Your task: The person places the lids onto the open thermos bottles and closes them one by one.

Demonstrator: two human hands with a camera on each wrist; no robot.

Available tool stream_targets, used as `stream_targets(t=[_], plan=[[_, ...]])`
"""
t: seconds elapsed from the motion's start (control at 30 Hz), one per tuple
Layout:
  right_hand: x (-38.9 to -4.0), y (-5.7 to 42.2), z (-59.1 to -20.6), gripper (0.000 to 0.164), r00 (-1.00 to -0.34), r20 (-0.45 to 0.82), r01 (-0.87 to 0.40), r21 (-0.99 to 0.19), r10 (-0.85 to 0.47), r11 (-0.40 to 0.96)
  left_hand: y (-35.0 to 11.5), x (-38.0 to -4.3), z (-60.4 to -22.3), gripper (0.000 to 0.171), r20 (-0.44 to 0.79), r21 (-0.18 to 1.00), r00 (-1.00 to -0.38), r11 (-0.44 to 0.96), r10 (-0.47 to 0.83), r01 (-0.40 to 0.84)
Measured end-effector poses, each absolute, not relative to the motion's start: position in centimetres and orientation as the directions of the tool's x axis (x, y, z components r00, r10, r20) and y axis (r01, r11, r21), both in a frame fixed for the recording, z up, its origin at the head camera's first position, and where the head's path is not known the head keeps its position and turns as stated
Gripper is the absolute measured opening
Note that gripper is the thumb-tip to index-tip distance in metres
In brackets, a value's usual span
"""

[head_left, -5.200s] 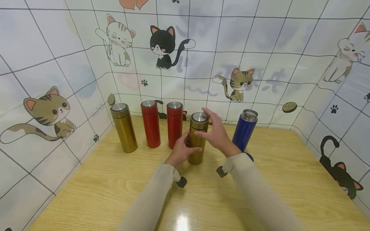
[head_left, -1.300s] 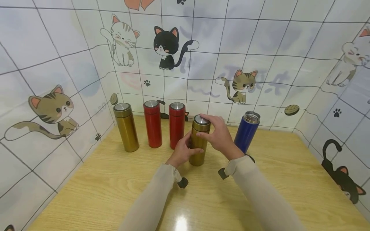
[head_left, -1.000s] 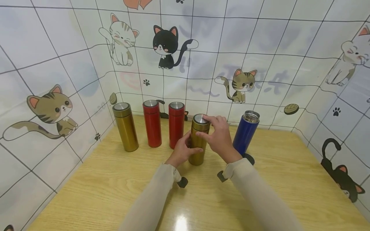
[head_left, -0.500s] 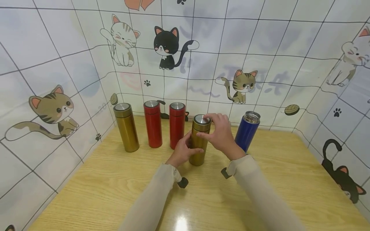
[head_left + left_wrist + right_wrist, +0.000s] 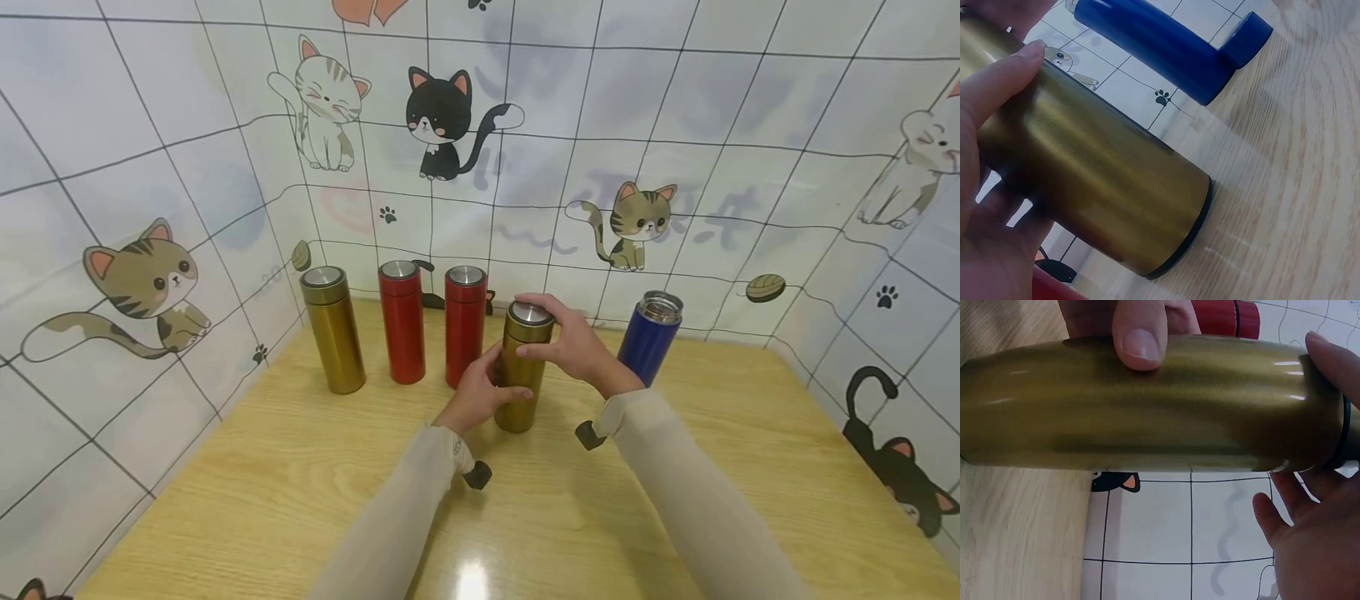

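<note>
A gold thermos [image 5: 519, 375] stands upright on the wooden table, its lid [image 5: 530, 313] on with a steel disc on top. My left hand [image 5: 480, 392] grips the body around its middle, thumb across the front, as the left wrist view also shows. At the top, my right hand [image 5: 577, 346] holds the lid end; its thumb lies on the front near the seam [image 5: 1344, 425] and its fingers curve behind the lid. A blue thermos [image 5: 648, 342] to the right has its mouth uncovered. Its blue cap [image 5: 1246, 40] lies beside its base, hidden in the head view.
Two red thermoses, one at the left [image 5: 402, 325] and one nearer my hands [image 5: 465, 329], stand capped along the back. Another gold thermos [image 5: 333, 333] is at the far left. A cat-printed sheet [image 5: 480, 225] encloses the table [image 5: 300, 500] behind and at the sides.
My right fingers have shifted around the lid, from its right edge to farther across its back. The left hand keeps its grip, and the thermoses stay in place; the head view has shifted slightly.
</note>
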State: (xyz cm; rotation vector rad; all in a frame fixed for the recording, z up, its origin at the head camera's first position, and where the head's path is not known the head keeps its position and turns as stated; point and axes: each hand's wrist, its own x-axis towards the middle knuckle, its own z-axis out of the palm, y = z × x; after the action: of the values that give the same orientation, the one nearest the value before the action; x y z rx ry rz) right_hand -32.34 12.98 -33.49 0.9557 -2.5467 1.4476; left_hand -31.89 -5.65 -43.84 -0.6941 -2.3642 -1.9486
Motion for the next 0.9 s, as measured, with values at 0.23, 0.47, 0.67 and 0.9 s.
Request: stream_targets(t=[0.23,0.47,0.67,0.9], plan=[[-31.5,12.8,-33.8,0.073,-0.806,0.429,-0.589,-0.655,-0.409,0.474,-5.6,-31.8,-43.8,0.082,0.247,0.943,-0.914,0.139,0.321,0.304],[-30.6,12.5,-34.2,0.074,-0.800,0.501,-0.591,-0.569,-0.329,0.572,-5.6,-31.7,-43.8,0.082,0.237,0.945,-0.919,0.144,0.317,0.293],[-29.9,12.2,-34.2,0.075,-0.787,0.541,-0.591,-0.525,-0.296,0.612,-5.5,-31.6,-43.8,0.082,0.261,0.940,-0.909,0.128,0.326,0.316],[-29.5,12.0,-34.5,0.073,-0.755,0.603,-0.600,-0.479,-0.256,0.641,-5.5,-31.5,-43.9,0.082,0.260,0.940,-0.915,0.137,0.308,0.313]])
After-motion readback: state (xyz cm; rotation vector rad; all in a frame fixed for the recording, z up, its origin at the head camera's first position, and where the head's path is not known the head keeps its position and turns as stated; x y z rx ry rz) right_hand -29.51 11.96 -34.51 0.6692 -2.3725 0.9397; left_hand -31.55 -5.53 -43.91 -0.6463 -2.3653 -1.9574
